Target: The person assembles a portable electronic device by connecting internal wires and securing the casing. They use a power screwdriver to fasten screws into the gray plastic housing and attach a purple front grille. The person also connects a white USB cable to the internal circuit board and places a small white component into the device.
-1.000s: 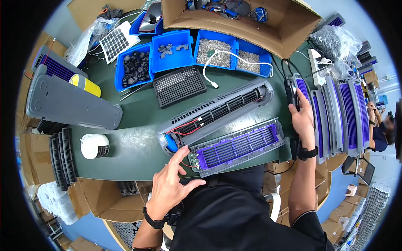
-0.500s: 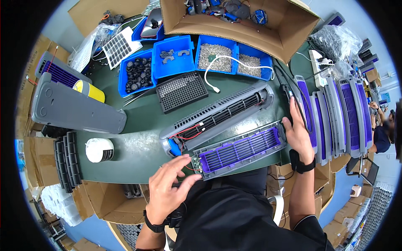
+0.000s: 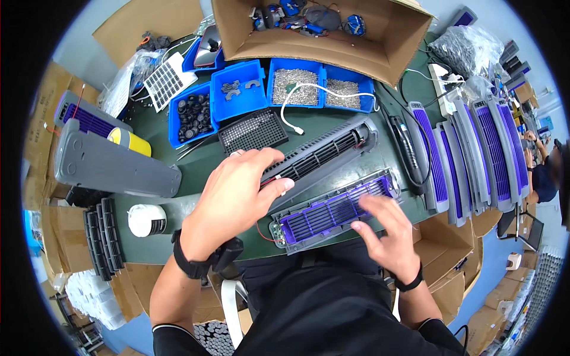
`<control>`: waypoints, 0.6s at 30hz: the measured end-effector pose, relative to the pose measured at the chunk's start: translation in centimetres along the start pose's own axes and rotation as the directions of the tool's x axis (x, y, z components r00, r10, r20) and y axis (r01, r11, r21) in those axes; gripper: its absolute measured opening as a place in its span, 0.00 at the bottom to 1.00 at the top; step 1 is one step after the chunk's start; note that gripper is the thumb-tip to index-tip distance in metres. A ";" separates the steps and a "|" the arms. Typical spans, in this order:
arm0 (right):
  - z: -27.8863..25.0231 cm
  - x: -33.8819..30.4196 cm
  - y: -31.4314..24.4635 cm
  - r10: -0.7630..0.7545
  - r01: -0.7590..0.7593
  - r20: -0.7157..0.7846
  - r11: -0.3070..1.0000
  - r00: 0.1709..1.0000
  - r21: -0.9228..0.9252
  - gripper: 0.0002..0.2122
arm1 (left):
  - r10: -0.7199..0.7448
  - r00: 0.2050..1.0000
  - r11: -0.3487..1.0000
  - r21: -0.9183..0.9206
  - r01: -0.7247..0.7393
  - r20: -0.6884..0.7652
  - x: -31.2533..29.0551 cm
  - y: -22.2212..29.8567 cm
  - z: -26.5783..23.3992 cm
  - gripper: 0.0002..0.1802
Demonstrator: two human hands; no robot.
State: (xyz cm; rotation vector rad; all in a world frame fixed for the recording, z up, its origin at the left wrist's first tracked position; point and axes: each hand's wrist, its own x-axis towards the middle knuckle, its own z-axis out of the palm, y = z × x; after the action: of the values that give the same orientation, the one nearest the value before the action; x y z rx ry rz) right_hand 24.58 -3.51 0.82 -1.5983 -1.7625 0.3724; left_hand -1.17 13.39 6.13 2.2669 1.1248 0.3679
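Note:
A long grey fan housing [image 3: 332,148] with black slats lies slantwise on the green table [image 3: 196,163]. My left hand [image 3: 234,196] grips its near left end, where red and black wires show. In front of it lies a grey panel with a purple grille [image 3: 338,209]. My right hand [image 3: 386,234] hovers over that panel's right half, blurred, fingers spread, holding nothing.
Blue bins [image 3: 243,92] of small parts and screws stand behind, with a black tray [image 3: 252,130] and a white cable [image 3: 297,101]. A cardboard box [image 3: 332,35] sits at the back. Stacked grey-purple panels [image 3: 469,160] fill the right; a grey cover [image 3: 113,163] and white roll [image 3: 147,219] lie left.
My left hand rose from the table's front edge onto the left end of the fan housing. My right hand came back from the far right to the purple-grille panel.

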 end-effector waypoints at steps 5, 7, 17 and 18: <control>2.7 -5.1 -0.4 0.600 -0.682 0.356 0.496 0.717 0.537 0.09 | 0.184 0.972 0.980 0.109 -0.170 -0.145 -0.7 1.5 0.9 0.18; 3.1 -5.3 0.2 0.605 -0.738 0.500 0.231 0.619 0.634 0.10 | 0.342 0.905 0.923 0.271 -0.274 -0.251 -1.2 2.8 2.5 0.17; 3.1 -4.8 1.4 0.523 -0.662 0.577 -0.033 0.627 0.749 0.15 | 0.249 0.968 0.923 0.305 -0.233 -0.012 -6.3 4.8 13.7 0.30; 3.0 -4.5 1.4 0.504 -0.673 0.604 -0.060 0.617 0.737 0.17 | 0.238 0.970 0.943 0.253 -0.217 -0.055 -6.2 4.8 13.5 0.28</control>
State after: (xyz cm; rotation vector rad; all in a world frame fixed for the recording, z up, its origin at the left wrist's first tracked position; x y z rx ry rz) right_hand 23.46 -6.80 -3.61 -1.2031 -0.3382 1.6913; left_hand 4.56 1.08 -1.64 2.6336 0.9962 0.4407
